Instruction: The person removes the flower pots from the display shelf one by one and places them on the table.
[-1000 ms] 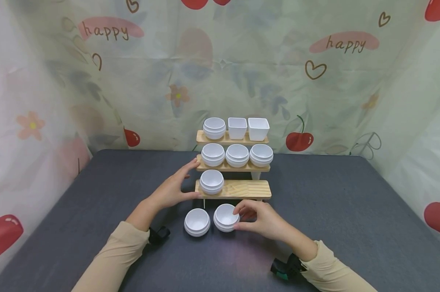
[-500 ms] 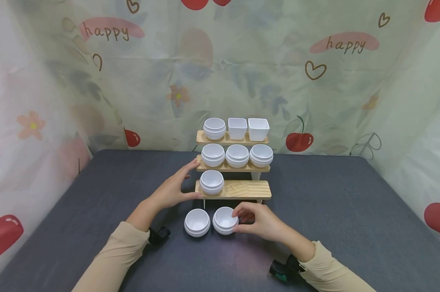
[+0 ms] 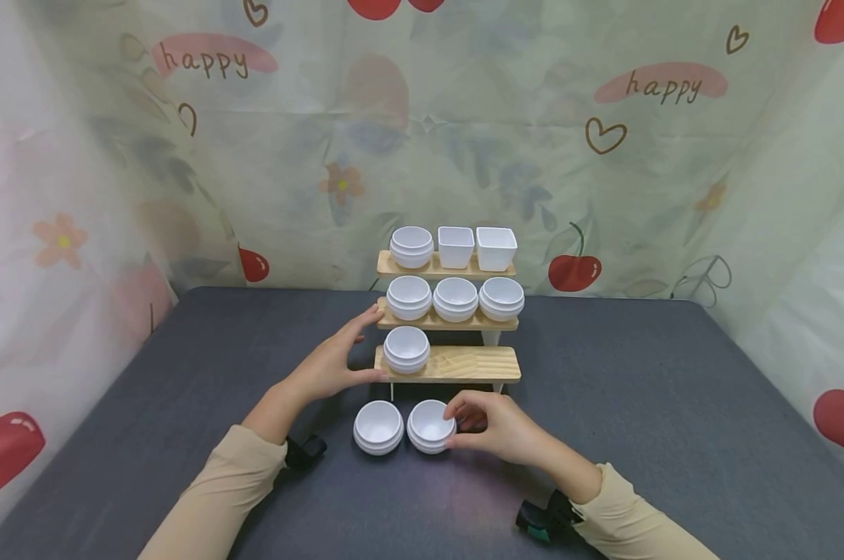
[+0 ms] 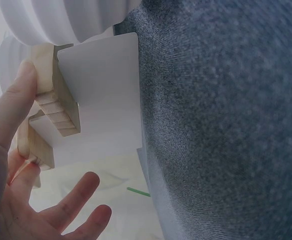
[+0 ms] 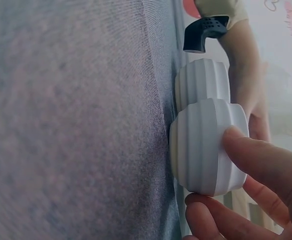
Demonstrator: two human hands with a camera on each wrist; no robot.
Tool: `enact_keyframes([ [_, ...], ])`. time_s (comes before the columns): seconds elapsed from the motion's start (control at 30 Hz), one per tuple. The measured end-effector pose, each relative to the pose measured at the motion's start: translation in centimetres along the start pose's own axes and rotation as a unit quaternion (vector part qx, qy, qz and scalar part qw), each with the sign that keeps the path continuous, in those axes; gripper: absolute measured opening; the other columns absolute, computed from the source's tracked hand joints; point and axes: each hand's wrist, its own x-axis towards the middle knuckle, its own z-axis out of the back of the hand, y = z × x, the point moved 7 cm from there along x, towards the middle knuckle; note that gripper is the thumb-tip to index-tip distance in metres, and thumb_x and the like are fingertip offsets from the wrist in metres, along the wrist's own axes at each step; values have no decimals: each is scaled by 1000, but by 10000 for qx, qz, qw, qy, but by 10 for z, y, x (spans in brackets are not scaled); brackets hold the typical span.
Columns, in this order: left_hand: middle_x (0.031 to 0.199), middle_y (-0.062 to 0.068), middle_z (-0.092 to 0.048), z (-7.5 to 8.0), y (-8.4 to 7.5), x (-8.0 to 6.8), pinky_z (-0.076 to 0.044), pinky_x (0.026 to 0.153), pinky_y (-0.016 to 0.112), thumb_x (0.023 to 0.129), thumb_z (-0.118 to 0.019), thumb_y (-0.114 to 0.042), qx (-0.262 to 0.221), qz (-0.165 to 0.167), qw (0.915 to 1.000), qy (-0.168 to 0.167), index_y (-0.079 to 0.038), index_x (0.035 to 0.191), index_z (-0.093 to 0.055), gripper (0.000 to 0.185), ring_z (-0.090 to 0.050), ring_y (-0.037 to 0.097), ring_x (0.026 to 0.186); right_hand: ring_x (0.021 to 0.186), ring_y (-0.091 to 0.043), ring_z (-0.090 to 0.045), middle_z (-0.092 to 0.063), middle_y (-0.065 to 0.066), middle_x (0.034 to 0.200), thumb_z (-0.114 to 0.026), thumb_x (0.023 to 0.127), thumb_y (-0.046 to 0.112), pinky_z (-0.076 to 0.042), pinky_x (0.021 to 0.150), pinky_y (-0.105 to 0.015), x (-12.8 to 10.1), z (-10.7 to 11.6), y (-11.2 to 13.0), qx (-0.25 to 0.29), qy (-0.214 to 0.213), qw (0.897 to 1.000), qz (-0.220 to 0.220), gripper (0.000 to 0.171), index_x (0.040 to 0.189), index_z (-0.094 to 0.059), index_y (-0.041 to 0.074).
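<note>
My right hand [image 3: 488,426] pinches the right side of a white ribbed bowl [image 3: 430,425] that stands on the grey table [image 3: 639,404]. In the right wrist view its fingers [image 5: 266,165] press the bowl's wall [image 5: 206,145]. A second white bowl [image 3: 378,426] sits just to the left, close to it or touching. My left hand [image 3: 334,359] rests open against the left end of a three-tier wooden stand [image 3: 464,363]. Its thumb [image 4: 10,110] lies on the lowest shelf's end [image 4: 55,105], and a fingertip reaches the middle shelf.
The lowest shelf carries one bowl [image 3: 406,348] at its left, with bare wood to the right. Three bowls [image 3: 455,297] fill the middle shelf. On top stand a round bowl [image 3: 411,246] and two square cups [image 3: 476,246]. Patterned curtains [image 3: 113,155] close in the table.
My right hand has slid the bowl a little to the left and nearer to me, closing the gap to the other bowl. The left hand has not moved.
</note>
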Motion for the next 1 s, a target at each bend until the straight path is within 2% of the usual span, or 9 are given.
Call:
enact_keyframes([
  [0.4, 159, 5, -14, 0, -1, 0, -40, 107, 48, 75, -78, -26, -3, 1, 10000, -2, -18, 148, -23, 91, -44, 36, 130, 82, -17, -65, -70, -12, 95, -77, 77, 21, -57, 71, -26, -1, -1, -1, 104, 7, 9999, 8, 28, 97, -62, 9],
  [1.0, 159, 5, -13, -1, 0, 0, -40, 107, 52, 75, -78, -28, 25, 141, 9999, 48, -21, 148, -22, 92, -44, 37, 130, 83, -18, -66, -69, -13, 96, -76, 77, 19, -56, 71, -22, 0, -4, -2, 162, 55, 9998, -35, 28, 98, -62, 9],
])
